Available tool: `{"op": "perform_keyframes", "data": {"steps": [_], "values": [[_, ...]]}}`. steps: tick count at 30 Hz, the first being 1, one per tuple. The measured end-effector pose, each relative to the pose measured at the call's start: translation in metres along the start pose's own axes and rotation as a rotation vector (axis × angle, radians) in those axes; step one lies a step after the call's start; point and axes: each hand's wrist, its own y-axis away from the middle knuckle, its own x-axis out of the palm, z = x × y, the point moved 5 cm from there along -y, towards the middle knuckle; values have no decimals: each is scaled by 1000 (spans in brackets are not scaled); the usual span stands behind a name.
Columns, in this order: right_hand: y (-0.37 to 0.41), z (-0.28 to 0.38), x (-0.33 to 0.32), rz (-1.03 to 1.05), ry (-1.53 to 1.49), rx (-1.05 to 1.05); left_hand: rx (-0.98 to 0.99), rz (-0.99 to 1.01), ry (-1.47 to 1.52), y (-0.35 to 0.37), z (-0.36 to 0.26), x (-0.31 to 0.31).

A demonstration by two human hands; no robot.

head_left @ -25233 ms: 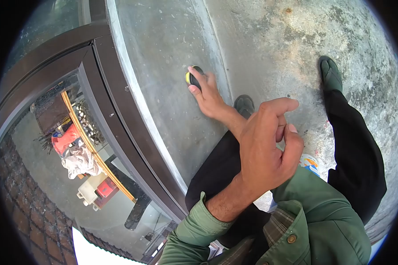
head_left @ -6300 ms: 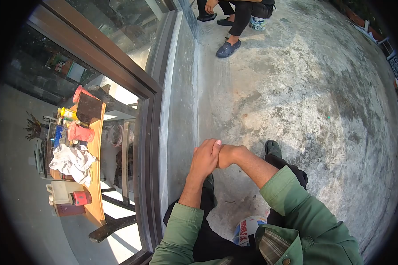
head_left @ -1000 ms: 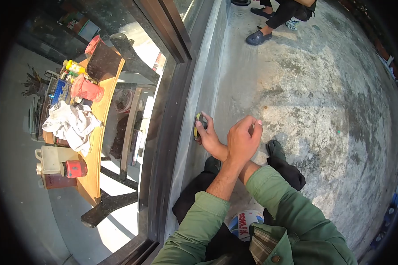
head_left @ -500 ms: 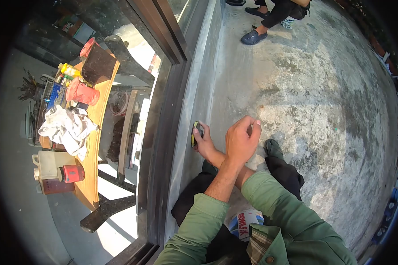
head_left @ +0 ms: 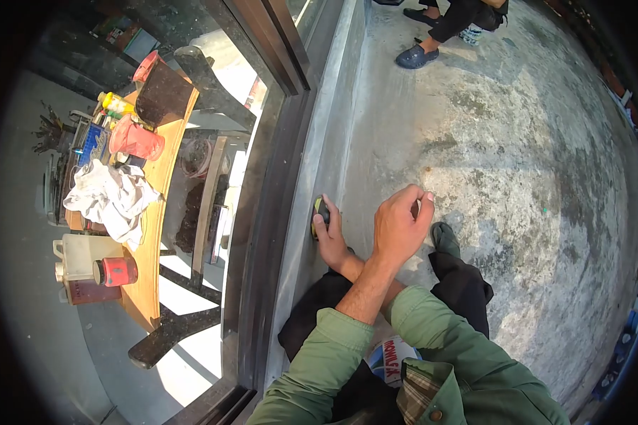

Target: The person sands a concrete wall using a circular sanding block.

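Observation:
My arms are crossed at the wrists. My right hand (head_left: pixel 334 239) reaches to the left under my left wrist. Its fingers grip a small rounded black-and-yellow object (head_left: pixel 320 214) that looks like a tape measure, against the grey ledge (head_left: pixel 326 163) below the window frame. My left hand (head_left: pixel 404 225) is closed above the concrete floor, thumb against the curled fingers. Whatever it may hold is hidden. No tape blade can be made out between the hands.
A dark window frame (head_left: pixel 266 191) runs along my left. Behind its glass stand a wooden bench (head_left: pixel 164 191), a white cloth (head_left: pixel 110 198), red pots and jugs. A labelled paint bucket (head_left: pixel 391 358) is beneath me. Another person's shoe (head_left: pixel 417 57) rests on the floor ahead.
The view has shifted slightly, so the scene sits a little further right. Both hands keep their grips; the black-and-yellow object appears slightly turned in my right hand.

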Motion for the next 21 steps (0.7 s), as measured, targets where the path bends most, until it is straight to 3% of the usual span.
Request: {"op": "perform_keyframes", "data": {"steps": [3,7,12,16,20,21], "values": [[-13,-9,-2,9,-70,81,4,11,23,1,1,4],[-12,17,-2,-19,14,21,-1,21,-19,3,3,4],[-61,-25,-12,-17,-75,159,-7,25,-2,3,5,7],[-98,4,-21,-121,15,-33,-10,39,-15,3,3,9],[-129,-38,-34,-130,10,79,-36,87,16,1,-1,28],[-138,-47,-36,-51,-142,141,3,97,9,-1,-4,33]]}}
